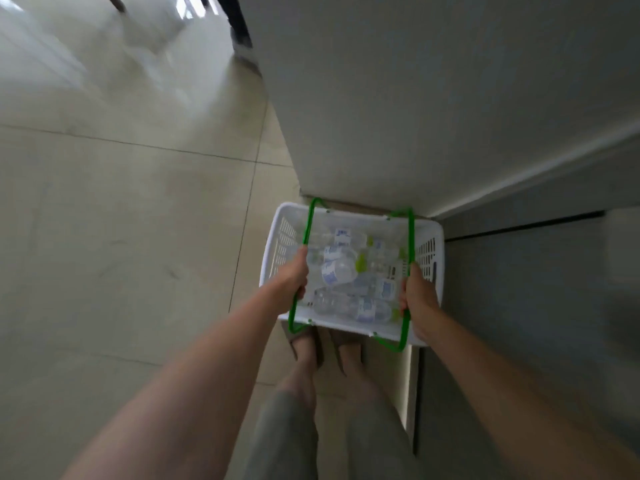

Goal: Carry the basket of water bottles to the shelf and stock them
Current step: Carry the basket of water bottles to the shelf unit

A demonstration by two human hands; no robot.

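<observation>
two bare hands are seen from above, each wrapped round one of the green handles of a white plastic basket (282, 237). the left hand (294, 275) is curled round the left handle (306, 223), with the thumb laid along the top of the bar. the right hand (417, 299) is curled round the right handle (410, 237) in the same way, fingers tucked under on the inner side. both handles are swung outward and up from the rim.

the basket is held low in front of the body, just above the feet (325, 351), which are seen below its near edge in open sandals. inside it several clear water bottles (341, 271) are piled on their sides, crossing one another; white-and-blue labels and a few pale green caps can be made out, though the exact count cannot be told through the blur.

a pale tiled floor (121, 202) is spread to the left, crossed by thin grout lines. a broad white panel (415, 98) rises just beyond the basket's far edge. to the right, a grey surface (519, 289) with a dark horizontal seam is seen. at the top edge a dark post (239, 26) is shown, its nature unclear. grey trousers (287, 438) are seen at the bottom.
</observation>
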